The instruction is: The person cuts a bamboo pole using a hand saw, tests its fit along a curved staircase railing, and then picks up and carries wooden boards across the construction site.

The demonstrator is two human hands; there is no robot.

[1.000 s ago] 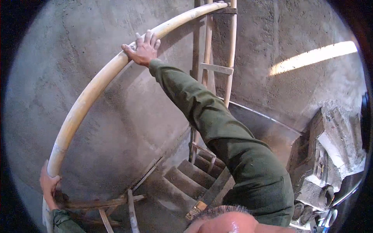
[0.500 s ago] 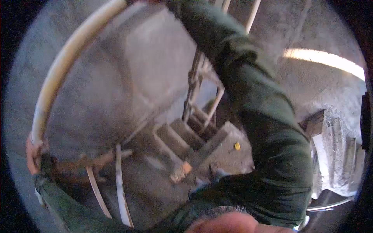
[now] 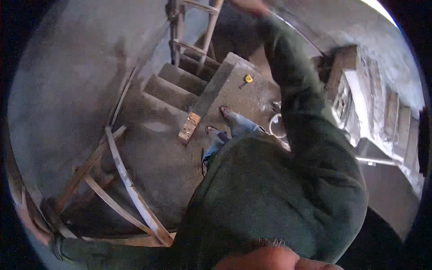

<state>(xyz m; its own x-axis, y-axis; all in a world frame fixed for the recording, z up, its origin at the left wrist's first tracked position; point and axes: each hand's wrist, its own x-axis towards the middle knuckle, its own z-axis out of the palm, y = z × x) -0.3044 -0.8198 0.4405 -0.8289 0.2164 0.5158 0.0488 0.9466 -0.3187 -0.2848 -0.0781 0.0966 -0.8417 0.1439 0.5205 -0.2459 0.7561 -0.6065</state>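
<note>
My left arm reaches out to the lower left, and my left hand lies at the dim edge of the view beside some wooden pieces. Its fingers are too dark to make out. My right arm is raised, and my right hand is smeared at the top edge, its fingers partly cut off. A thin shiny strip runs behind the right forearm; whether the hand touches it I cannot tell. The long pale pole is out of sight. Near my left arm lean a pale wooden strip and a thinner strip.
Concrete steps go down ahead, with a wooden ladder standing over them. A brick lies by the steps' edge. A yellow item and a round bucket are on the landing. Rough steps rise at right.
The long pale pole that my left hand gripped has left the view. My left hand has moved lower and outward. The view has shifted, showing my feet and more of the landing.
</note>
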